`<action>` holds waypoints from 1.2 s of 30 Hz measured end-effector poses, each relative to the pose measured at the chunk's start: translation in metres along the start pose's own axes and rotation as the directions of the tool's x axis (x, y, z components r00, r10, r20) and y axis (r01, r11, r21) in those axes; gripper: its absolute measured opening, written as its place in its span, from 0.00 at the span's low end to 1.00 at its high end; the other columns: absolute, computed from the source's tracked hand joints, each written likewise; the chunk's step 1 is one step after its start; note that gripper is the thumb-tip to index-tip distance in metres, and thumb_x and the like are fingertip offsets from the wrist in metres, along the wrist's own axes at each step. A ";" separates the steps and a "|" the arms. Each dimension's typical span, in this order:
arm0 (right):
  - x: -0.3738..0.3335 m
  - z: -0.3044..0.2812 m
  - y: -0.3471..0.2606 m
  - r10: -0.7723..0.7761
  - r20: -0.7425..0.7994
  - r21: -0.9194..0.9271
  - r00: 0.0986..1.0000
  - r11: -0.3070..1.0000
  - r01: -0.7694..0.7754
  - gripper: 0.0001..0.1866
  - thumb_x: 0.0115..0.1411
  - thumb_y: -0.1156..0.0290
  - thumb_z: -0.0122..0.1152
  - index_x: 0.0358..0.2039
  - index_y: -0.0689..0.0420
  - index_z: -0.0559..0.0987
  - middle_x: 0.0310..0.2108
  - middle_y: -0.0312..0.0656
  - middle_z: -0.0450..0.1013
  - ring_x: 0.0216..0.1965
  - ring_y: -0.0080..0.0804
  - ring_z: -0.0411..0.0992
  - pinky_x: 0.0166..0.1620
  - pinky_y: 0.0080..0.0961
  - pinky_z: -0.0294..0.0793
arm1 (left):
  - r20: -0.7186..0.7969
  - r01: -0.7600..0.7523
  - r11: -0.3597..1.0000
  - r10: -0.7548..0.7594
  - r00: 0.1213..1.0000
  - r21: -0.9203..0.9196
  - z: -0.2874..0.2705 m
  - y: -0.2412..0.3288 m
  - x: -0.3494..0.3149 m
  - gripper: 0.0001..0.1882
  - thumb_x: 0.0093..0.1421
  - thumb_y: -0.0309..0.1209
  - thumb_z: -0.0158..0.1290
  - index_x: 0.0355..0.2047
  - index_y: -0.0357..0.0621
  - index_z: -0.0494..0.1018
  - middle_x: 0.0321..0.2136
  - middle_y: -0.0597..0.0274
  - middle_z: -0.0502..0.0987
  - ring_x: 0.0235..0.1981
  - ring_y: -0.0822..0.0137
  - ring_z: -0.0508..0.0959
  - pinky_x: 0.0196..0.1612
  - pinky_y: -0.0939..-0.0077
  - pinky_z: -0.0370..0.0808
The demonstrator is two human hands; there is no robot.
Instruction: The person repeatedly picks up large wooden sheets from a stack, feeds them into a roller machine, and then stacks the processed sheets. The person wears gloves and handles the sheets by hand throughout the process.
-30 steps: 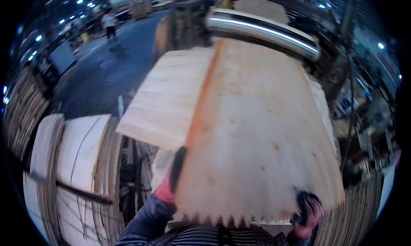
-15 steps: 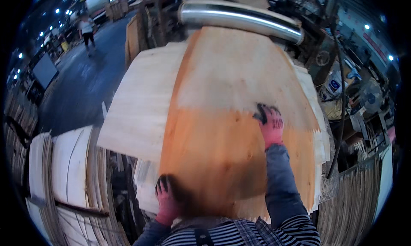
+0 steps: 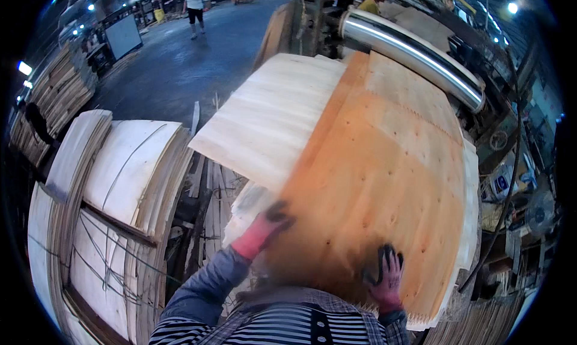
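Observation:
A broad orange-brown wood veneer sheet [image 3: 366, 183] with small knots lies in front of me, over paler veneer sheets [image 3: 270, 113] that stick out to its left and right. My left hand [image 3: 264, 226], in a pink glove with dark fingertips, is at the sheet's left edge. Its fingers reach onto the wood and are slightly blurred. Near the close edge, my right hand [image 3: 386, 277], gloved alike, rests on the sheet with its fingers spread. Beyond the far edge lies a shiny metal roller [image 3: 415, 56].
Stacked veneer bundles [image 3: 129, 164] with loose straps stand at my left. A dark cable [image 3: 511, 183] hangs down on the right, by a white bucket [image 3: 500, 181]. Another person [image 3: 194, 9] stands on the far floor [image 3: 174, 62]. Machinery surrounds the roller.
My view has turned left. My right hand has drawn back from mid-sheet to the near edge, while my left hand has moved forward along the left edge.

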State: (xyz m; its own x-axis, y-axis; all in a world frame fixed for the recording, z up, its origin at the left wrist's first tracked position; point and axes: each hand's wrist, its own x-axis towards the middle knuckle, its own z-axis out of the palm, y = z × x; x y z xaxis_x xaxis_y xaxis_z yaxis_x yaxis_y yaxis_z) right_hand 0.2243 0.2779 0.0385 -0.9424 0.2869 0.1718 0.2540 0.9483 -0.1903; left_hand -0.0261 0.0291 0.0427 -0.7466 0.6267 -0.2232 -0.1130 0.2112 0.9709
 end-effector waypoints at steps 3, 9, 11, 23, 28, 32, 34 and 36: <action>-0.060 0.016 -0.012 -0.071 0.104 0.053 0.992 0.996 0.066 0.47 0.33 0.47 0.64 0.52 0.59 0.60 0.54 0.56 0.53 0.56 0.55 0.48 0.57 0.55 0.41 | 0.283 -0.508 0.852 0.460 0.842 0.127 -0.006 0.009 0.010 0.28 0.53 0.36 0.49 0.53 0.42 0.58 0.48 0.53 0.66 0.42 0.59 0.71 0.46 0.74 0.67; -0.101 -0.009 -0.015 -0.076 -0.320 -0.054 0.944 0.997 0.062 0.37 0.45 0.55 0.54 0.53 0.63 0.60 0.54 0.56 0.56 0.53 0.55 0.56 0.54 0.48 0.53 | 0.422 0.044 0.994 0.002 0.907 -0.100 0.036 0.132 -0.044 0.24 0.54 0.37 0.44 0.51 0.43 0.62 0.45 0.53 0.67 0.38 0.59 0.69 0.51 0.70 0.61; -0.123 -0.042 -0.025 0.136 -0.567 0.176 0.812 0.983 -0.042 0.28 0.47 0.58 0.51 0.46 0.61 0.67 0.41 0.54 0.68 0.44 0.56 0.64 0.50 0.46 0.60 | 0.402 -0.659 0.752 0.607 0.685 -0.012 0.037 0.107 -0.057 0.22 0.57 0.38 0.42 0.49 0.41 0.63 0.45 0.55 0.68 0.37 0.62 0.70 0.51 0.72 0.61; -0.075 -0.138 -0.035 -0.039 -0.384 -0.169 0.922 0.985 -0.028 0.24 0.35 0.54 0.55 0.30 0.60 0.75 0.33 0.47 0.69 0.36 0.48 0.67 0.41 0.43 0.65 | 0.172 -0.416 0.847 0.488 0.856 -0.331 0.008 0.045 -0.037 0.24 0.56 0.30 0.44 0.52 0.33 0.56 0.51 0.50 0.61 0.52 0.58 0.63 0.54 0.68 0.58; 0.023 -0.121 -0.004 -0.093 -0.365 -0.192 0.926 0.981 0.023 0.26 0.28 0.62 0.63 0.34 0.55 0.75 0.35 0.41 0.69 0.37 0.42 0.67 0.40 0.39 0.66 | -0.019 -0.180 0.973 0.180 0.984 -0.145 0.007 -0.031 0.003 0.28 0.54 0.26 0.48 0.54 0.34 0.53 0.50 0.48 0.62 0.48 0.56 0.66 0.51 0.69 0.63; 0.101 -0.082 0.036 -0.047 -0.345 -0.166 0.937 0.986 -0.011 0.25 0.37 0.62 0.59 0.40 0.51 0.73 0.38 0.39 0.68 0.40 0.39 0.66 0.43 0.34 0.64 | -0.056 -0.260 0.676 0.407 0.912 0.689 0.019 -0.048 0.000 0.36 0.46 0.31 0.55 0.55 0.37 0.52 0.52 0.42 0.56 0.52 0.46 0.58 0.55 0.60 0.56; 0.136 -0.067 0.056 -0.012 -0.330 -0.181 0.944 0.982 -0.051 0.25 0.38 0.64 0.59 0.42 0.51 0.72 0.39 0.40 0.68 0.42 0.40 0.65 0.44 0.34 0.64 | -0.038 -0.224 0.547 0.426 0.904 0.807 0.027 -0.040 -0.001 0.40 0.44 0.35 0.57 0.55 0.38 0.51 0.52 0.42 0.56 0.52 0.44 0.58 0.54 0.58 0.56; 0.168 -0.049 0.084 0.011 -0.374 -0.205 0.927 0.974 -0.094 0.25 0.40 0.65 0.59 0.44 0.51 0.71 0.40 0.41 0.67 0.43 0.40 0.64 0.45 0.35 0.63 | -0.064 -0.143 0.454 0.411 0.909 0.879 0.033 -0.040 0.001 0.45 0.39 0.40 0.59 0.55 0.37 0.51 0.51 0.41 0.56 0.50 0.43 0.58 0.53 0.56 0.56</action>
State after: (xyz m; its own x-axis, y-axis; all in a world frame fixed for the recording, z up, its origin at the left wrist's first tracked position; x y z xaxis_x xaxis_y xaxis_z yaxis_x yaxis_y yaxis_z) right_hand 0.0976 0.4121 0.0992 -0.7899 0.3272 0.5187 0.3805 0.9248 -0.0039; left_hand -0.0011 0.0461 0.0009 -0.7674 0.6086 0.2016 0.6322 0.6658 0.3963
